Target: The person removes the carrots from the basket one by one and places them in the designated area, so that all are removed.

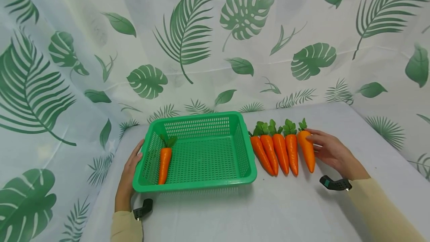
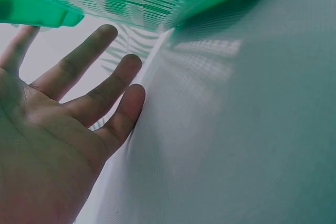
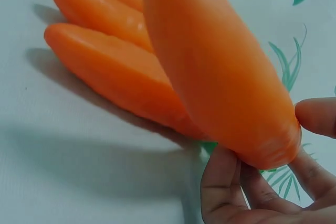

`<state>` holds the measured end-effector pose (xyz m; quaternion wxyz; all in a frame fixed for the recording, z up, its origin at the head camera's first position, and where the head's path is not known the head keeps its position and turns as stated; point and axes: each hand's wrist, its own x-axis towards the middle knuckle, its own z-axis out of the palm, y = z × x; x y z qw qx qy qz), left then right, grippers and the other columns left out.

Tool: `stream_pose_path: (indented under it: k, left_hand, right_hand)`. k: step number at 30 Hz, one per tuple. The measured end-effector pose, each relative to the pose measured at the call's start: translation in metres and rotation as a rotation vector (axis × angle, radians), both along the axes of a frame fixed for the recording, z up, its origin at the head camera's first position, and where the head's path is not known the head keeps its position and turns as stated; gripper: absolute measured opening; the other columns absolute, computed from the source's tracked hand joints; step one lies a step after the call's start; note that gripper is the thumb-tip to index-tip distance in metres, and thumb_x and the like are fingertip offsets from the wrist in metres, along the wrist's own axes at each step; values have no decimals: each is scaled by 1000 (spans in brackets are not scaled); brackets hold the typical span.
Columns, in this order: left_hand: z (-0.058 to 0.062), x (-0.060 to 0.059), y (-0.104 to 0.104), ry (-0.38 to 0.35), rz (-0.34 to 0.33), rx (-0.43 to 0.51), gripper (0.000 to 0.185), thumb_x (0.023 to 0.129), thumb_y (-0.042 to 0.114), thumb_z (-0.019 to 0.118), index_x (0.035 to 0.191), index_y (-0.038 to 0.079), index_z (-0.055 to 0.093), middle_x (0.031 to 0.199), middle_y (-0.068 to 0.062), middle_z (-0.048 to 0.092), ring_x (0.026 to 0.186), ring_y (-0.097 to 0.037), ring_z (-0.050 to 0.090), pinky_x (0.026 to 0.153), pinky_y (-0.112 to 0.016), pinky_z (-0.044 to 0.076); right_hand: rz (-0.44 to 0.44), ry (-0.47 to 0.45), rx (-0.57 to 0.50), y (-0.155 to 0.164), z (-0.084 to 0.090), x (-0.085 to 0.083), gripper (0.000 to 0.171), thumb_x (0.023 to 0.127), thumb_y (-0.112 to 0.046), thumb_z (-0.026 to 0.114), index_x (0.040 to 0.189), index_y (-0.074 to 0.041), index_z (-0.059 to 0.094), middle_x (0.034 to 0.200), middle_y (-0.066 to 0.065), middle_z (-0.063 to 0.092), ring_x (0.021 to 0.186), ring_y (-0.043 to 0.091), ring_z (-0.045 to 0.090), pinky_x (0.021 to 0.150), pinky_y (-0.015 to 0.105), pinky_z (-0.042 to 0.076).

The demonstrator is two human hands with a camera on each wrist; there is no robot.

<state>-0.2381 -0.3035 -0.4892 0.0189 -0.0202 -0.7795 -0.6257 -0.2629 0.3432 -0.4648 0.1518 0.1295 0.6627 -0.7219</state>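
Fingers (image 3: 223, 182) around smooth orange carrot (image 3: 215, 66) — plastic-looking

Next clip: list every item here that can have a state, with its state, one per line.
Green basket: upright on the table, one carrot inside.
Carrot in basket: lying along the left wall, leaves toward the far side.
Rightmost carrot: gripped by the right hand, at the end of the row.
Other four carrots: lying side by side right of the basket.
Left hand: fingers straight, against the basket's left side.
Right hand: fingers curled round the rightmost carrot.
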Motion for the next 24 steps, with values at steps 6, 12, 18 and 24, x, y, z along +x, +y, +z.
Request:
stream_pose_path:
  k: [6, 12, 18, 24]
  left_hand:
    - [-1, 0, -1, 6, -3, 1, 58, 118, 46, 32, 173, 30, 25, 174, -2, 25, 132, -22, 43, 94, -19, 48]
    - [-1, -2, -2, 6, -5, -7, 57, 118, 47, 32, 173, 31, 25, 174, 0, 25, 134, -22, 40, 95, -19, 46]
    - [-1, -2, -2, 9, -11, 9, 58, 118, 46, 33, 173, 29, 25, 173, -2, 26, 132, -23, 43, 94, -20, 48]
    - [-2, -2, -3, 12, -11, 12, 58, 118, 46, 33, 173, 29, 26, 174, -1, 25, 135, -22, 40, 95, -19, 47]
  right_hand:
    - [-6, -2, 18, 4, -5, -1, 79, 111, -33, 62, 173, -12, 18, 167, 13, 22, 134, 26, 37, 85, 24, 55]
    - [15, 20, 93, 7, -9, -2, 79, 113, -34, 57, 172, -6, 12, 171, 22, 16, 130, 25, 41, 85, 23, 55]
    - [33, 70, 188, 7, -11, -2, 75, 113, -33, 55, 170, -1, 18, 168, 26, 21, 114, 14, 52, 87, 22, 54]
    - [54, 110, 203, 8, -12, -1, 76, 113, -31, 57, 168, 4, 18, 150, 13, 45, 105, 4, 58, 88, 21, 54]
